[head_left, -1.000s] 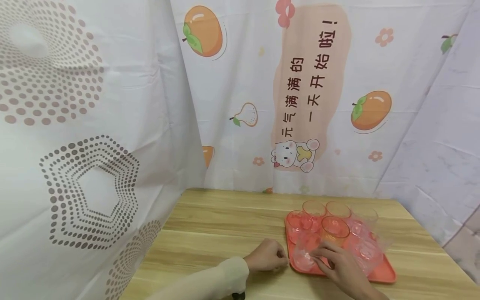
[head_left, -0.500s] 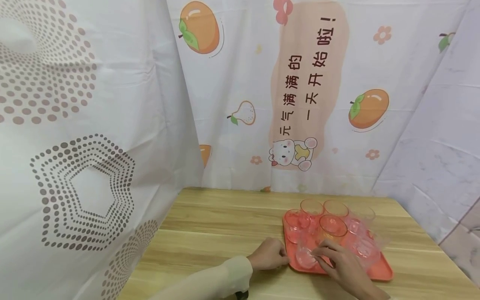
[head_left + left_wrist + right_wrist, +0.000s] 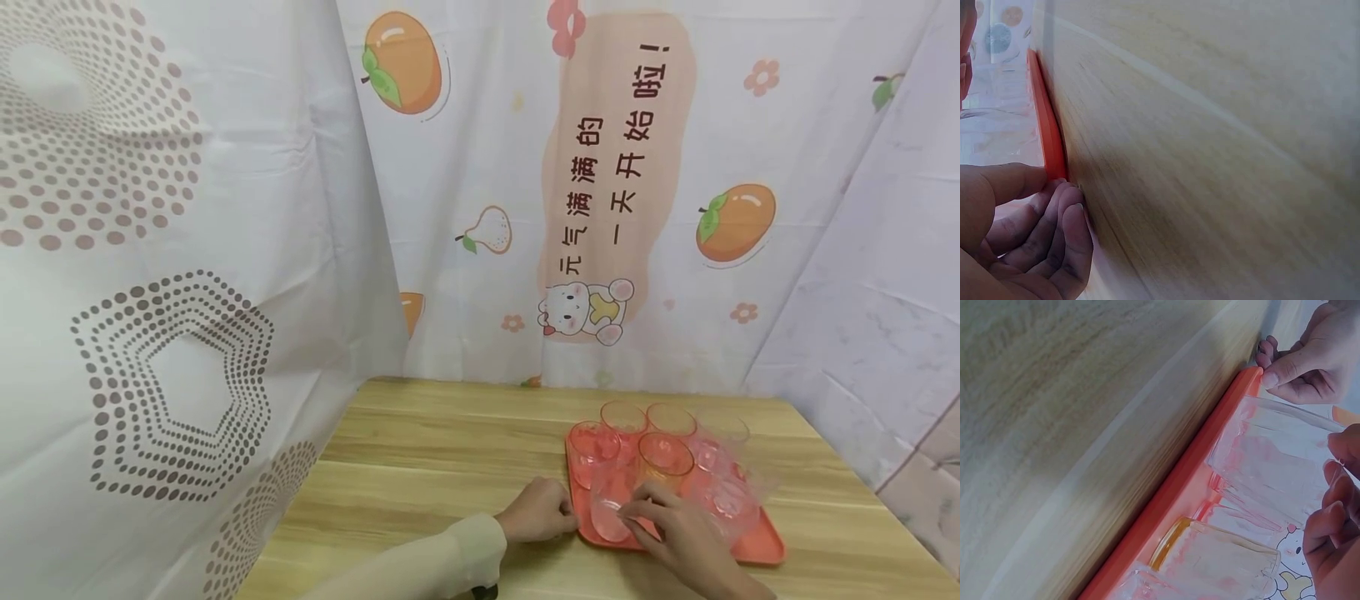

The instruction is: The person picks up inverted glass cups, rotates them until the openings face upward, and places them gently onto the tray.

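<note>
The orange tray (image 3: pixel 757 550) is steadied at its left edge by the left hand (image 3: pixel 536 510) — the nearest clear cup (image 3: pixel 609 510) is pinched at its rim by the right hand (image 3: pixel 678 533), not yet lifted.

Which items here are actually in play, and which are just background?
In play:
- left hand, thumb on the edge of the orange tray
- right hand, fingers on the rim of the near clear cup

Background:
- other clear cups standing on the tray
- wooden table
- printed curtains behind
</note>
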Tool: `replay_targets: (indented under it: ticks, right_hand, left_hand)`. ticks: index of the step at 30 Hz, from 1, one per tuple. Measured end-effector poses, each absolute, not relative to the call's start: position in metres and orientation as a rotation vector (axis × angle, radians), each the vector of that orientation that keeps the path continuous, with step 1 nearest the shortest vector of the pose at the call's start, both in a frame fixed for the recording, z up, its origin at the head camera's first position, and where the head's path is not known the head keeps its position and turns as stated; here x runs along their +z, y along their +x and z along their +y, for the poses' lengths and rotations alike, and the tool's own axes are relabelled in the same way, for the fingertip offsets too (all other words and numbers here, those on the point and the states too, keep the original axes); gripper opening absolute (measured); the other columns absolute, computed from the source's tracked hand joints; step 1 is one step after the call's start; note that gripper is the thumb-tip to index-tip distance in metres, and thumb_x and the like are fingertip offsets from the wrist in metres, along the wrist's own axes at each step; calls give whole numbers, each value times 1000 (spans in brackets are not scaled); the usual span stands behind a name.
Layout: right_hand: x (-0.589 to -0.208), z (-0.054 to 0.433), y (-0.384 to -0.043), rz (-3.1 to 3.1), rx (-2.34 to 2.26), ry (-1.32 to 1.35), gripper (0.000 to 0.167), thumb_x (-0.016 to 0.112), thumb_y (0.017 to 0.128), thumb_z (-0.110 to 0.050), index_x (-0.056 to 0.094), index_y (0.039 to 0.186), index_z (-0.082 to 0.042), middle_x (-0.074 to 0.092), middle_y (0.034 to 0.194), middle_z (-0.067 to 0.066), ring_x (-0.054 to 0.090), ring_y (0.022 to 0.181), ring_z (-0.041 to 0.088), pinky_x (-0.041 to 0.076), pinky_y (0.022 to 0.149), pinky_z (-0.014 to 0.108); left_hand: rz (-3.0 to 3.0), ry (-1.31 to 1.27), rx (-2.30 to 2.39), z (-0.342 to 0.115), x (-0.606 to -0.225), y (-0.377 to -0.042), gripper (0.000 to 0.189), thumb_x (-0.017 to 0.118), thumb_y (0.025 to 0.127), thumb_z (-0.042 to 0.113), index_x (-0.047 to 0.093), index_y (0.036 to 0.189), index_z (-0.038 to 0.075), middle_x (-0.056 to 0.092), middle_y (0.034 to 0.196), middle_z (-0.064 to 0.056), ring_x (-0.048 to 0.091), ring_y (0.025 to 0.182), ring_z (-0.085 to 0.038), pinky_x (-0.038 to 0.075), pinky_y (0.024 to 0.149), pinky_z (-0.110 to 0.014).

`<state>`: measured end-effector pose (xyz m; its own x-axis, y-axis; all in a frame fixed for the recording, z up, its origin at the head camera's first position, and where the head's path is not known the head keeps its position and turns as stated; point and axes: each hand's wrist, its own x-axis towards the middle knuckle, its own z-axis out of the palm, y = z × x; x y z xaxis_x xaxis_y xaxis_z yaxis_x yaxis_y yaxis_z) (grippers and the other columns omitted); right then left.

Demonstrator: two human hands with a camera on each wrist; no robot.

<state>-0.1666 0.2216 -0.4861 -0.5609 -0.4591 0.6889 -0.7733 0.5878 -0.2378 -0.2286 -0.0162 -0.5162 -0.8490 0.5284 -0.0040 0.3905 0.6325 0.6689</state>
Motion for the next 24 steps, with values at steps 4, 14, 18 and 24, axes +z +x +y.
replay_targets:
  ticks: [4, 14, 18, 24]
  right_hand:
    - [-487, 221, -165, -2279, 733, 945, 33, 89, 73, 0, 76, 93, -24, 56, 94, -16, 38, 57, -8, 31, 53, 6]
    - [-485, 221, -166, -2367, 787, 893, 27, 87, 80, -6, 76, 97, -23, 57, 95, -15, 39, 56, -7, 33, 50, 8]
    - [-480, 221, -164, -2401, 825, 836, 22, 84, 85, -10, 74, 100, -24, 59, 97, -13, 39, 60, -8, 36, 51, 13]
    - [-464, 225, -168, -2376, 792, 752, 28, 84, 84, -8, 73, 100, -28, 62, 99, -14, 48, 69, -1, 43, 55, 20]
  left_hand:
    - [2652, 761, 1023, -17, -517, -228, 29, 77, 89, 11, 70, 60, 14, 49, 45, 13, 40, 40, -1, 31, 41, -18]
    - [2661, 798, 1015, -17, -517, -231, 31, 76, 90, 13, 69, 60, 14, 48, 44, 13, 40, 39, 0, 31, 40, -17]
    - [2693, 850, 960, -22, -515, -232, 32, 73, 92, 16, 65, 61, 17, 47, 49, 14, 40, 43, 0, 32, 42, -18]
    - [2860, 947, 808, -44, -502, -243, 14, 70, 95, 26, 73, 86, 16, 57, 73, 12, 49, 63, -1, 43, 56, -20]
